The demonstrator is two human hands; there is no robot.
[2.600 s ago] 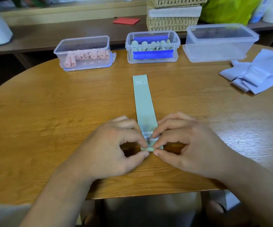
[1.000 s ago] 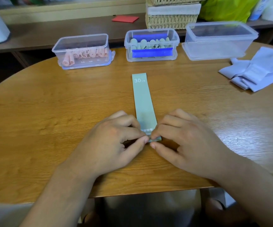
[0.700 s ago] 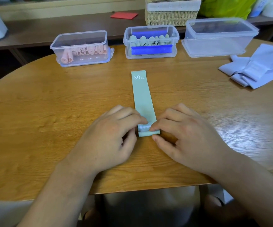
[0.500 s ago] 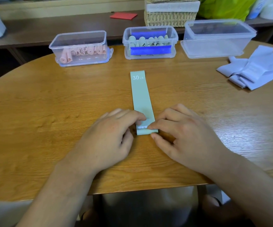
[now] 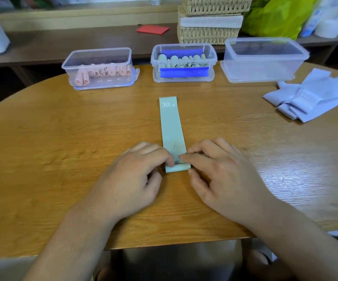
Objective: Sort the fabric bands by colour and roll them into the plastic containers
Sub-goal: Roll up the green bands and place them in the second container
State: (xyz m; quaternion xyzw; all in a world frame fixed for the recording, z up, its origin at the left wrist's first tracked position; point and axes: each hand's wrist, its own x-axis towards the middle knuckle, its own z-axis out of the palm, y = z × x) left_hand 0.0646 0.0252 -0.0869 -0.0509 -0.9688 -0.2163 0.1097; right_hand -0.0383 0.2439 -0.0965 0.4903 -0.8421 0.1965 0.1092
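a home: wooden table (image 5: 42, 138), wicker baskets (image 5: 208, 33), cluttered shelf (image 5: 83, 39).

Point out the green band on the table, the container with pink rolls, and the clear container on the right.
green band (image 5: 171, 122): head view, flat middle of the strip.
container with pink rolls (image 5: 97, 65): head view, near rim.
clear container on the right (image 5: 259, 67): head view, front wall.

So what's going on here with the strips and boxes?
A person is rolling up a pale green band on the table. The left hand and right hand curl their fingertips over its near end, where a small roll sits. Behind, the left container holds pink rolls, the middle container green ones. Lilac bands wait on the right.
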